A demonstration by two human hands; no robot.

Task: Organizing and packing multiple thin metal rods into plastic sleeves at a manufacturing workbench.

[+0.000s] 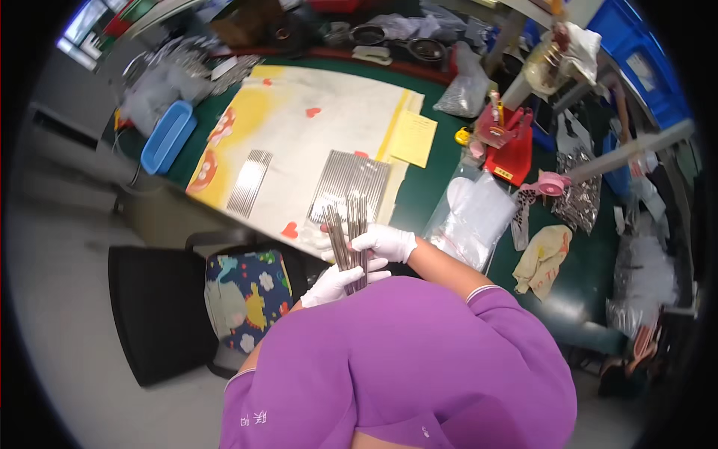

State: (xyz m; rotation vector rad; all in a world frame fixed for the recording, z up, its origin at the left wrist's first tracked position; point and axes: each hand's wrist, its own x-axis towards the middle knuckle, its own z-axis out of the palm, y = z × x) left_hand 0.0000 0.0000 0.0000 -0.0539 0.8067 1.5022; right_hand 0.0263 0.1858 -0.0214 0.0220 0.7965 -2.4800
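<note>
So taking the white and yellow cloth (314,142) spread on the green counter (441,179) as the anchor: off its left edge sits a blue tray (168,137), and on the cloth's left half there's a small row of thin metal rods (249,182) already laid side by side. Right of that, near the cloth's front edge, is a bigger, wider row of rods (350,179), also lined up neat. Just in front of that bigger row, over the cloth's near edge, both white-gloved hands are working a loose bundle of rods (348,239) stood upright: the left hand (334,284) is wrapped round the bottom of it, and the right hand (385,242) is closed on the side, fingers curled in. Past the cloth's right edge there's a yellow paper sheet (413,138), a clear plastic bag (471,217) and a red holder (508,146). My read: two batches are down, one handful isn't laid out yet, so roughly partway through.
</note>
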